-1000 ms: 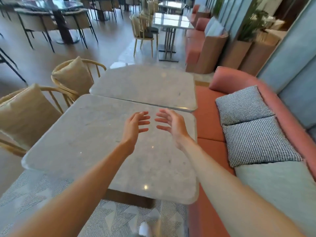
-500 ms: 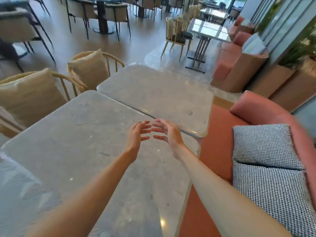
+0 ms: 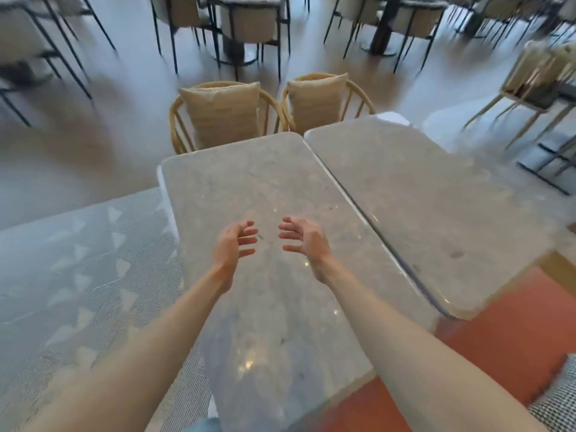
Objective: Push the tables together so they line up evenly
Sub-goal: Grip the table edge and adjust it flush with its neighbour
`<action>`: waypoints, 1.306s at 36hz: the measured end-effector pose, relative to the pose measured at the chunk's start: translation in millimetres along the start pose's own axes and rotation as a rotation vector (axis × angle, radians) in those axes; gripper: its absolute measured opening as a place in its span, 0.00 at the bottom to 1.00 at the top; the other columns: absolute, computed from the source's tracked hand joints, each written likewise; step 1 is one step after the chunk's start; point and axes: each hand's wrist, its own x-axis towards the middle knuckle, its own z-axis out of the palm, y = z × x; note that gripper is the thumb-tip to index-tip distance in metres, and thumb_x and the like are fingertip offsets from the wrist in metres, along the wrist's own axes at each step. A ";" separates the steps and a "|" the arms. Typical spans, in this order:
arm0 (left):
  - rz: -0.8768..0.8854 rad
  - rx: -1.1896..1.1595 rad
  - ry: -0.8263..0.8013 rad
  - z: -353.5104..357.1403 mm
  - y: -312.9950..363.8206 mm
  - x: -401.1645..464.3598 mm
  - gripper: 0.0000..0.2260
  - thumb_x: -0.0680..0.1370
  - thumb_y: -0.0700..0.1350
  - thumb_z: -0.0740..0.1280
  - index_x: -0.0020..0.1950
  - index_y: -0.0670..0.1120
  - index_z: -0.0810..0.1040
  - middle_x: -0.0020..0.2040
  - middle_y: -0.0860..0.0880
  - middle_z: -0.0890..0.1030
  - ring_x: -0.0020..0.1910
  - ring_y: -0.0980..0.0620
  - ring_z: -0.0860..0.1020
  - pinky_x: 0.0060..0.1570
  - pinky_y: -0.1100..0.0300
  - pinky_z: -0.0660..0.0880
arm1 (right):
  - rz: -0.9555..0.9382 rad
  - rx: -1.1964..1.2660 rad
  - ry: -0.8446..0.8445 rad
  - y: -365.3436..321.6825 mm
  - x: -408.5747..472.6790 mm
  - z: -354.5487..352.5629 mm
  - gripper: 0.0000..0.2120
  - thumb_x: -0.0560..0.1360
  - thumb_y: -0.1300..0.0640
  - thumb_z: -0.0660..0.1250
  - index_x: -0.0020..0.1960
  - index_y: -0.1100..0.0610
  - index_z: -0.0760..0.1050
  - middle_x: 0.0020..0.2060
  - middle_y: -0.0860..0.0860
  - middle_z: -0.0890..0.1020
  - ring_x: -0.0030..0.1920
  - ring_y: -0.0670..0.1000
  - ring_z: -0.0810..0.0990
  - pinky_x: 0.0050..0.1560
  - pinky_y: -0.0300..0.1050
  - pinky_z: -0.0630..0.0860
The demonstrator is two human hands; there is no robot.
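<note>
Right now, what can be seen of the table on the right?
The right table has a pale grey, marble-looking top with rounded corners, glossy and bare. Its long edge lies along the left table, with a thin dark seam between them; its far edge sits slightly further away. Neither hand touches it. Its legs are hidden.

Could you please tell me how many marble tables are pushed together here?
2: the near table under both hands, and the far table adjoining its right edge.

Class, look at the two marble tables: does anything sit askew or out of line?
Yes. The right table sits offset from the left table: its far corner reaches further towards the chairs, so the ends do not line up.
</note>
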 end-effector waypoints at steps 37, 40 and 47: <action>-0.407 -0.417 0.851 101.1 -247.4 -165.1 0.09 0.81 0.37 0.61 0.42 0.41 0.77 0.35 0.43 0.78 0.27 0.51 0.77 0.23 0.65 0.75 | 0.578 -0.048 -0.263 206.7 -48.1 -155.3 0.12 0.82 0.57 0.58 0.55 0.64 0.75 0.46 0.59 0.81 0.45 0.56 0.81 0.50 0.51 0.80; -0.402 -0.421 0.888 113.7 -258.6 -173.7 0.10 0.80 0.38 0.62 0.40 0.41 0.77 0.33 0.43 0.78 0.22 0.54 0.76 0.20 0.65 0.74 | 0.602 -0.027 -0.269 219.9 -62.0 -174.7 0.12 0.83 0.56 0.58 0.54 0.65 0.75 0.45 0.59 0.83 0.44 0.55 0.84 0.50 0.50 0.81; -0.467 -0.458 1.008 136.9 -273.2 -184.2 0.15 0.81 0.48 0.64 0.36 0.42 0.75 0.28 0.45 0.76 0.23 0.50 0.75 0.22 0.61 0.74 | 0.644 -0.051 -0.227 229.3 -70.8 -187.2 0.15 0.83 0.55 0.56 0.48 0.62 0.76 0.39 0.58 0.84 0.38 0.55 0.85 0.44 0.49 0.81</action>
